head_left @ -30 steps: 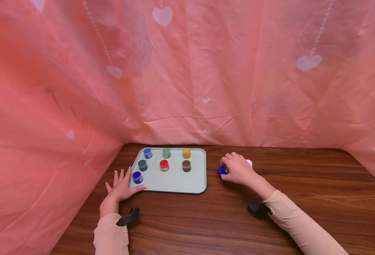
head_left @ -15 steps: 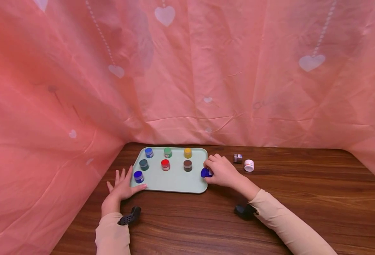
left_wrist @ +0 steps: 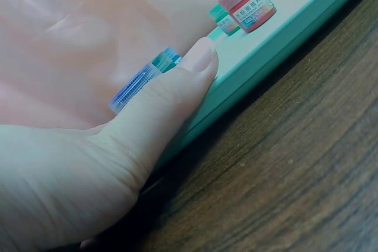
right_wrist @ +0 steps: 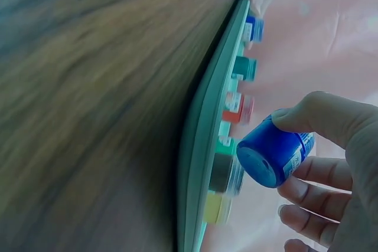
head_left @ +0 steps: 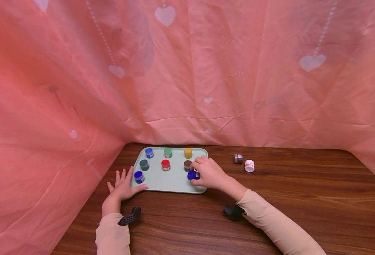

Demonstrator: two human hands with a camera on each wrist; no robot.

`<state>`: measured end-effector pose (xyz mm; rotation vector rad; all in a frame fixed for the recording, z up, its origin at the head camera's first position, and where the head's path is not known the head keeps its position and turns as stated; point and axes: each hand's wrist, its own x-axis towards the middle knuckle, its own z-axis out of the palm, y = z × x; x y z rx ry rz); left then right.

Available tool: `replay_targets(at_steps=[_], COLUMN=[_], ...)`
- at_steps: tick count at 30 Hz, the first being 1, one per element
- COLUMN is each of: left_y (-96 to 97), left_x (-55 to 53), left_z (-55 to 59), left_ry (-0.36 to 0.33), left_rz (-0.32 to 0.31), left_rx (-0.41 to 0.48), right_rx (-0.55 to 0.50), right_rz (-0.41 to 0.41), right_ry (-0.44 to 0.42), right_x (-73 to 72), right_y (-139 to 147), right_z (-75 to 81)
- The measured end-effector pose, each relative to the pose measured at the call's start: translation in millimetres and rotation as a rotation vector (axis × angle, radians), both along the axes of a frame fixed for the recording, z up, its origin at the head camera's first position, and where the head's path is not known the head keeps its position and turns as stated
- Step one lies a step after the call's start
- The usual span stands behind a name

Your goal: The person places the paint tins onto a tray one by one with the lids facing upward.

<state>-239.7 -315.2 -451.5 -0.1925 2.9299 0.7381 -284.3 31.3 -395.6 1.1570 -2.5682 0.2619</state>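
Observation:
My right hand (head_left: 208, 173) pinches a dark blue paint jar (right_wrist: 274, 151) between thumb and fingers, over the right part of the pale green tray (head_left: 162, 186). The jar is tilted, its flat round end showing in the right wrist view. Just behind it stands a brown paint jar (head_left: 187, 165). My left hand (head_left: 122, 187) lies at the tray's front left corner with fingers spread, its thumb (left_wrist: 198, 60) along the rim. Close to that thumb, another dark blue paint jar (head_left: 138, 177) stands on the tray.
Also on the tray are red (head_left: 165, 165), dark teal (head_left: 144, 164), blue (head_left: 149, 153), green (head_left: 168, 152) and yellow (head_left: 188, 153) paint jars. A white-pink jar (head_left: 249, 166) and a small dark jar (head_left: 238, 158) are on the wooden table to the right. A pink curtain (head_left: 187, 71) hangs behind.
My right hand has carried the blue paint jar leftward from the table to over the tray, uncovering two jars on the right. My left hand stays at the tray's corner.

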Motion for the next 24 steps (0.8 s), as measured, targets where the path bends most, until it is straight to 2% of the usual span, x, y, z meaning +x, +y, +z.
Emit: replay_targets(at_steps=[5,13,24], left_y=[-0.2,-1.1,-2.0], left_x=[-1.2,-1.7,0.7], left_z=[-0.8,-3.8,0.9], left_ry=[-0.008,-0.02,-0.015], left_rz=[-0.004,-0.003,0.001], left_rx=[0.011,0.015,0.013], right_rx=[-0.004,-0.001,-0.017], right_rz=[0.023,0.035,0.07], right_ry=[0.006,-0.043,-0.067], right_x=[0.8,3.2,3.3], right_y=[-12.0,-31.3,-62.8], right_z=[1.1,0.6,-0.2])
